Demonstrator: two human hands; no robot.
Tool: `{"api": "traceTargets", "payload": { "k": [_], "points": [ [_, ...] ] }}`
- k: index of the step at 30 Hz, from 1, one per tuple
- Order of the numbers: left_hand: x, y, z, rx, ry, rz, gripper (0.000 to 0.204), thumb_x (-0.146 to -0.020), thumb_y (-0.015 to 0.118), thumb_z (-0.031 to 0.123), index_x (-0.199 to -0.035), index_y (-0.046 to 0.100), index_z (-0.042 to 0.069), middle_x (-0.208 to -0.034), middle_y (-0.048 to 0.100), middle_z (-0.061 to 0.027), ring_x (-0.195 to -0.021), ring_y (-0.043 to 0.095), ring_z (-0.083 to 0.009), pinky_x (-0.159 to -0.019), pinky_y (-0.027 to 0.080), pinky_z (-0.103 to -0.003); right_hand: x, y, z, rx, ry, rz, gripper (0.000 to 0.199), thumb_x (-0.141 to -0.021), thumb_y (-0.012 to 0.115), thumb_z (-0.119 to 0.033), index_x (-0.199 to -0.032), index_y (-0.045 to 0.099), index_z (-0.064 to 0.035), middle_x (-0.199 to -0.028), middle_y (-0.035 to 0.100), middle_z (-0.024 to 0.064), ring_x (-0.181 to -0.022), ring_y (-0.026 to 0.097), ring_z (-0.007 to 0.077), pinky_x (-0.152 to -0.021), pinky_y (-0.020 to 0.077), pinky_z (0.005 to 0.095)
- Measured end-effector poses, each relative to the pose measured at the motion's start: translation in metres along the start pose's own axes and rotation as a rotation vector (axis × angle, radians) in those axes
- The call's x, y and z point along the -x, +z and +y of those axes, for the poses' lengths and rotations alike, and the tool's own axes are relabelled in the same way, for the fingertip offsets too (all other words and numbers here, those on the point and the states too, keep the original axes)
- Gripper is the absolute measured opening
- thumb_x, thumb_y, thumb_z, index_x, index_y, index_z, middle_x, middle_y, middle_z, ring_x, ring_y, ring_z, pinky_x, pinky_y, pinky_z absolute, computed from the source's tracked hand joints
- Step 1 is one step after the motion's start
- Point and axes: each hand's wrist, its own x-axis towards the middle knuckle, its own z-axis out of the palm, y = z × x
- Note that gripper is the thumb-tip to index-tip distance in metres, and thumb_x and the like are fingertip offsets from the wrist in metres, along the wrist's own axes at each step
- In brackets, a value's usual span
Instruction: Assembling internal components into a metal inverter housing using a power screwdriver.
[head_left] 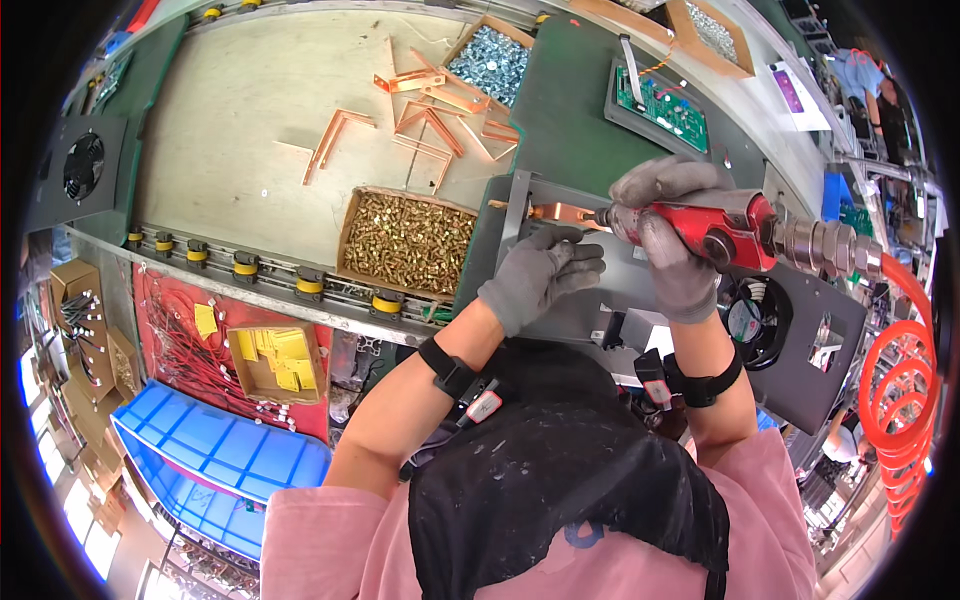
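Observation:
My right hand (672, 250), in a grey glove, is wrapped round a red air screwdriver (720, 230) with a metal hose fitting. The driver's tip points left and meets the end of a copper strip (562, 212) inside a dark grey metal chassis (516, 215). Below that strip, my left hand (540, 280), also gloved, hovers over the chassis with fingers loosely bent and slightly apart. Nothing shows in its grip. A coiled orange air hose (890, 370) runs from the driver down the right side. Any fastener at the tip is too small to make out.
Left of the chassis stands a box of brass-coloured fasteners (408, 240). Bent copper bars (430, 125) lie beyond it, near a box of silvery fasteners (490, 62). A green circuit board (665, 110) sits at the far right. A roller rail (310, 283) borders the bench; a fan (752, 310) is near my right forearm.

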Motion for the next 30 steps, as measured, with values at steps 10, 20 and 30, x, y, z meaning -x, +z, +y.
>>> {"api": "traceTargets", "payload": {
  "k": [10,20,30],
  "points": [
    [-0.037,0.007,-0.026,0.063,0.057,0.174,0.019,-0.092,0.052,0.012,-0.106,0.055,-0.001,-0.085,0.061,-0.0099,-0.069,0.061,-0.0159,-0.059,0.055,-0.025,0.006,-0.016,-0.016,-0.278,0.017,0.035,0.036,-0.074,0.056,0.007,-0.107,0.046,-0.0026,-0.095,0.060,0.0162,-0.077,0.060,0.0177,-0.062,0.0519,0.0285],
    [-0.029,0.011,-0.021,0.094,0.152,0.120,0.019,-0.093,0.047,0.010,-0.106,0.052,-0.003,-0.091,0.060,-0.0113,-0.075,0.062,-0.0166,-0.063,0.056,-0.023,0.014,-0.026,-0.008,-0.112,-0.013,0.049,0.033,-0.075,0.058,0.008,-0.104,0.047,-0.0026,-0.094,0.061,0.0141,-0.078,0.061,0.0166,-0.064,0.0525,0.0292],
    [-0.011,0.018,-0.009,-0.015,0.143,0.041,0.035,-0.087,0.037,0.000,-0.121,0.042,-0.008,-0.103,0.057,-0.0147,-0.088,0.061,-0.0195,-0.076,0.056,-0.026,0.013,-0.018,-0.016,0.054,0.026,0.094,0.021,-0.072,0.062,0.007,-0.091,0.057,-0.0012,-0.088,0.062,0.0071,-0.079,0.061,0.0125,-0.072,0.0514,0.0263]
  ]
}}
